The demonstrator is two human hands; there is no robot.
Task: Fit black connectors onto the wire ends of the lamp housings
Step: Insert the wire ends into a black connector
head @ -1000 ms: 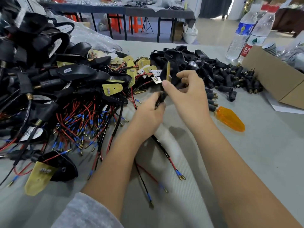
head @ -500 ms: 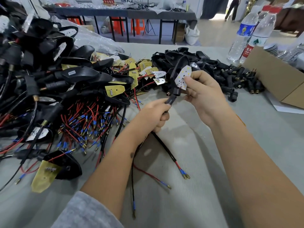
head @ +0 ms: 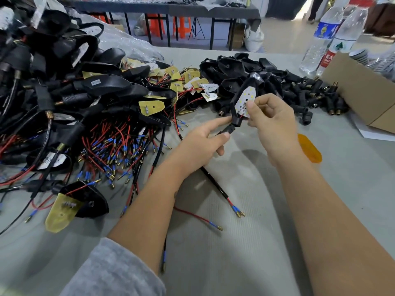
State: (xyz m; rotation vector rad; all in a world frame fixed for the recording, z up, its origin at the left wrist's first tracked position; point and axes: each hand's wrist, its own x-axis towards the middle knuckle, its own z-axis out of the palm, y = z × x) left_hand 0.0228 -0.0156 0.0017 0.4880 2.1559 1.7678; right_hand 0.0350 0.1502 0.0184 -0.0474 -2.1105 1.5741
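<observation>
The right hand pinches a lamp housing above the surface, probably to steady it while the left hand, fingers curled, holds the black connector on its wire just below. The housing is a black shell with a white dotted board facing up; its cable trails down to blue-sleeved ends.

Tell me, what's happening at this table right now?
A person is assembling lamp parts by hand. The right hand pinches a black lamp housing with a white LED board, held up over the table. The left hand grips the black connector on the cable just below it. Finished housings with red wires are heaped at left; loose black connectors lie at right.
</observation>
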